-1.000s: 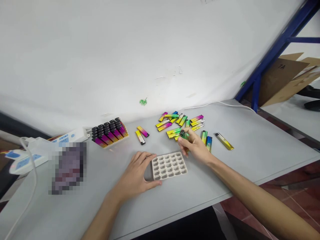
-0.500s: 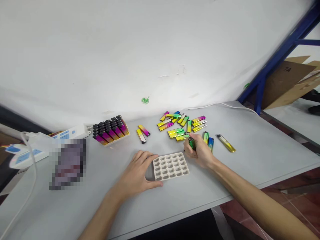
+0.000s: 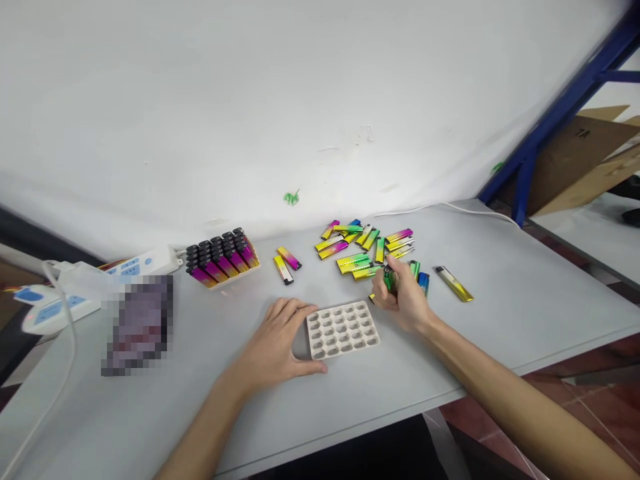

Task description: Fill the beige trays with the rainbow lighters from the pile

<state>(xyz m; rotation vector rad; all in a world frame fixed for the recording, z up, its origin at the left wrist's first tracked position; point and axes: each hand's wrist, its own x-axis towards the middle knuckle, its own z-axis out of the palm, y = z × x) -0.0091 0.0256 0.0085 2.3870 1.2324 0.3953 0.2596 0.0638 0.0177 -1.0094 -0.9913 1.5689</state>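
Green lighter (image 3: 389, 280) stands nearly upright in the right hand (image 3: 404, 298), its dark head showing above the curled fingers. That hand is closed narrow around the body, just above the bench and beside the loose lighters. A small dark tip pokes out below the fingers, but whether it belongs to the same lighter is hard to tell. The left hand (image 3: 273, 340) lies open and relaxed, fingers spread, with its thumb side against the near-left corner of a pale moulded tray (image 3: 347, 349) whose rows of oval hollows face up. The tray sits near the bench's front edge.

Toward the far edge, loose metallic lighters (image 3: 360, 243) lie jumbled in yellow, magenta and green. A blue-and-green pair (image 3: 420, 278) stands close by the right hand, and a lone yellow lighter (image 3: 454, 283) lies farther right. Two more lighters (image 3: 286, 263) lie apart to the left, beside a filled rack of black-topped lighters (image 3: 223, 257) in rows.

At the bench's left end sit a white power strip (image 3: 145, 261) and a pixelated, unreadable object (image 3: 137, 327). A white cable (image 3: 450, 208) runs along the far edge of the bench (image 3: 475, 333), and flattened cardboard (image 3: 580, 163) leans behind a blue steel upright (image 3: 545, 143).
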